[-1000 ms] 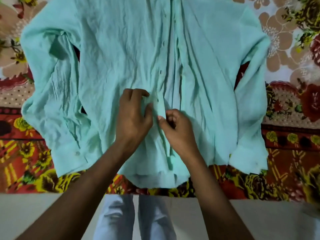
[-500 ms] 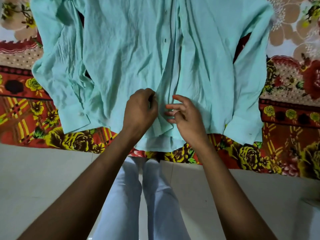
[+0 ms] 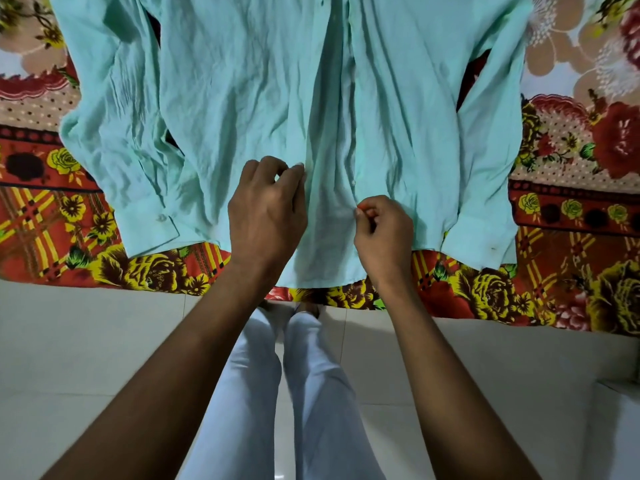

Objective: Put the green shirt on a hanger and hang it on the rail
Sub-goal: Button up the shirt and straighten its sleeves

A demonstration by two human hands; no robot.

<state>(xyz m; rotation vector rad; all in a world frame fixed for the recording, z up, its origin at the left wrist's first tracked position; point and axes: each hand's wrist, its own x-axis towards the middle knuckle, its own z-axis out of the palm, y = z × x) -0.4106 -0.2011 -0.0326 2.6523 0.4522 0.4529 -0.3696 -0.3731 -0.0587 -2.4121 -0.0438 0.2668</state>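
The green shirt [image 3: 242, 84] lies flat and wrinkled on a bed, front side up, hem toward me, sleeves down both sides. Its button placket runs down the middle. My left hand [image 3: 266, 209] pinches the left front edge near the hem with thumb and curled fingers. My right hand [image 3: 384, 233] pinches the right front edge just beside it, a little lower. A strip of fabric shows between the two edges. No hanger or rail is in view; the collar is out of frame at the top.
A floral red, yellow and cream bedspread [image 3: 571, 209] covers the bed under the shirt. Pale floor tiles [image 3: 86, 341] lie below its edge. My legs in light trousers [image 3: 277, 393] stand at the bed's edge.
The view has tilted down, showing more floor. My hands moved lower along the placket toward the hem and drew apart, each now pinching one front edge.
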